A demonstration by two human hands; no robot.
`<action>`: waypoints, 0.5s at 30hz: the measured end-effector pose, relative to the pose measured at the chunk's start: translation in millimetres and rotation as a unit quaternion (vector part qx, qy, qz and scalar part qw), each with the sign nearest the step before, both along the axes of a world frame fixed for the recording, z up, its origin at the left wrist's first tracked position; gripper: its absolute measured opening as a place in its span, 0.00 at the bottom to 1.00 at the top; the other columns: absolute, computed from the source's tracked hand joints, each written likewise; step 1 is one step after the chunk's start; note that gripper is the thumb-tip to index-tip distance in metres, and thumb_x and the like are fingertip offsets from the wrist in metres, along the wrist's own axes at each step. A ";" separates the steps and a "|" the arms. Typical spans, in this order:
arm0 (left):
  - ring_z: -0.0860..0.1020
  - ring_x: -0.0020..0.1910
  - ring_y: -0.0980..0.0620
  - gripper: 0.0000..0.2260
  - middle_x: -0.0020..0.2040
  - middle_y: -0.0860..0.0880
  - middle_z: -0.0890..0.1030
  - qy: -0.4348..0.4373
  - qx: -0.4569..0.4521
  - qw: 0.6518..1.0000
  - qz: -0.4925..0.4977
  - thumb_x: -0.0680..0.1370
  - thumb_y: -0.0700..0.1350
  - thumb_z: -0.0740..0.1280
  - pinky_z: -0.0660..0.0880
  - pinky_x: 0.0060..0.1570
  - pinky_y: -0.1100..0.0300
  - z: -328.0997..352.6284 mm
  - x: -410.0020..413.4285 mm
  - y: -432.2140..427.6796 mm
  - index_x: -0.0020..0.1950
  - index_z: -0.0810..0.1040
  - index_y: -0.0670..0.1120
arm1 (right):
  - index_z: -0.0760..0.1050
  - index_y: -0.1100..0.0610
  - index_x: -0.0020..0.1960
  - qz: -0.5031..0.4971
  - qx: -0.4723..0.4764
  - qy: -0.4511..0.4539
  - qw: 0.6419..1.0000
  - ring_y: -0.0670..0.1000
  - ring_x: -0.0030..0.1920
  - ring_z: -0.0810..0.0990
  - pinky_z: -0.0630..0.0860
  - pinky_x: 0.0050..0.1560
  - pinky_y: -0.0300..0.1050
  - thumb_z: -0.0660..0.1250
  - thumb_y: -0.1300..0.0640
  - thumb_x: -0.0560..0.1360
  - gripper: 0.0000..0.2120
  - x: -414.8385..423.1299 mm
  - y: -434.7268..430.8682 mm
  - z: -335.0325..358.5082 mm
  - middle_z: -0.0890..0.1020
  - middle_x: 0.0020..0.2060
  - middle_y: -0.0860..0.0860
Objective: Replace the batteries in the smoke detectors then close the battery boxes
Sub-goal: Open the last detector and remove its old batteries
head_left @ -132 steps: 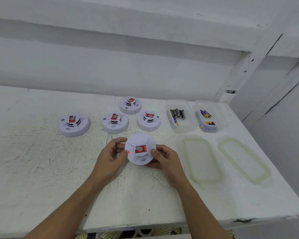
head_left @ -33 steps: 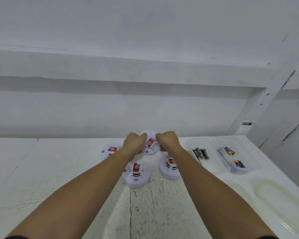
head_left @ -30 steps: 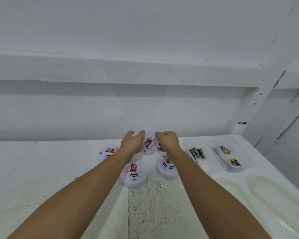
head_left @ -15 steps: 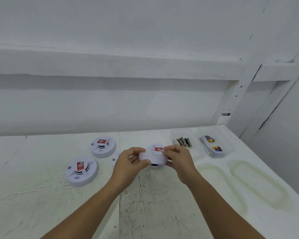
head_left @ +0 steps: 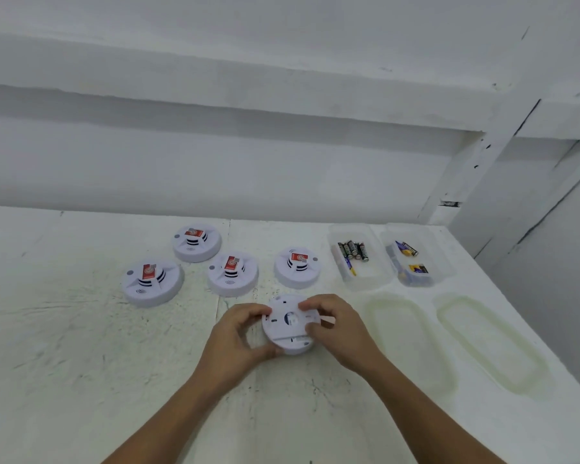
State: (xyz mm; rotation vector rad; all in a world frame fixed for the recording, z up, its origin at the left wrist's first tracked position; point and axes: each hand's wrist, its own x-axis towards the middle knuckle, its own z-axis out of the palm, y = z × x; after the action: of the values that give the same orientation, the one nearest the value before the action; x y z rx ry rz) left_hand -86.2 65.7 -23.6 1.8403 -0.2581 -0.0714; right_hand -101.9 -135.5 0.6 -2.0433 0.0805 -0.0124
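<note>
Hands meet just above the scuffed white painted surface (head_left: 81,363), both clamped on one round white plastic smoke detector (head_left: 288,324) turned underside up. The left hand (head_left: 238,336) curls round its left rim. The right hand (head_left: 339,329) pinches the right rim, with fingertips on the flat back plate.

Right of the right hand lie two pale translucent oblong lids, the inner lid (head_left: 409,343) just beside it and the outer lid (head_left: 493,343) further out.

Beyond the hands sit four more white detectors, face up with red labels:
- the left detector (head_left: 152,283), well left of the left hand;
- the middle detector (head_left: 232,274), beyond the left hand;
- the right detector (head_left: 297,267), beyond the right hand;
- the far detector (head_left: 196,242), farthest back.

Beyond the lids stand two clear plastic boxes. The inner box (head_left: 372,276) holds dark cylindrical batteries (head_left: 354,251), and the outer box (head_left: 439,262) holds yellow-and-blue batteries (head_left: 407,248).
</note>
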 end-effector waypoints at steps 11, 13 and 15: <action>0.72 0.55 0.65 0.43 0.56 0.60 0.71 0.006 0.113 0.993 -0.017 0.51 0.59 0.81 0.72 0.56 0.65 1.5 -8.7 -20.1 0.64 0.70 0.58 | 0.71 0.59 0.67 0.190 -0.299 -0.112 0.928 0.50 0.68 0.66 0.60 0.70 0.38 0.62 0.58 0.76 0.20 -4.2 -3.4 17.7 0.71 0.68 0.52; 0.69 0.58 0.63 0.46 0.57 0.62 0.70 -0.003 0.134 0.991 -0.020 0.49 0.63 0.79 0.69 0.62 0.56 -1.1 -12.5 -22.1 0.65 0.68 0.59 | 0.68 0.59 0.69 0.213 -0.307 -0.093 0.923 0.50 0.68 0.64 0.60 0.69 0.40 0.63 0.56 0.75 0.23 -5.0 -4.3 19.9 0.70 0.67 0.51; 0.64 0.61 0.67 0.49 0.59 0.67 0.67 -0.015 0.163 0.986 -0.034 0.48 0.66 0.77 0.60 0.65 0.57 1.4 -14.2 -24.7 0.66 0.65 0.60 | 0.66 0.57 0.71 0.230 -0.315 -0.059 0.919 0.50 0.67 0.62 0.61 0.66 0.40 0.66 0.52 0.74 0.26 -3.6 -7.4 23.8 0.68 0.66 0.49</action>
State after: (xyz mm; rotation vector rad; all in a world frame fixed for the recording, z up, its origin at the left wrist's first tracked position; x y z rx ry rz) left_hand -100.4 41.0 -22.2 2.1585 -0.3465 -0.1402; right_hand -105.5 -142.9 24.4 -2.6504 -0.5496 0.1499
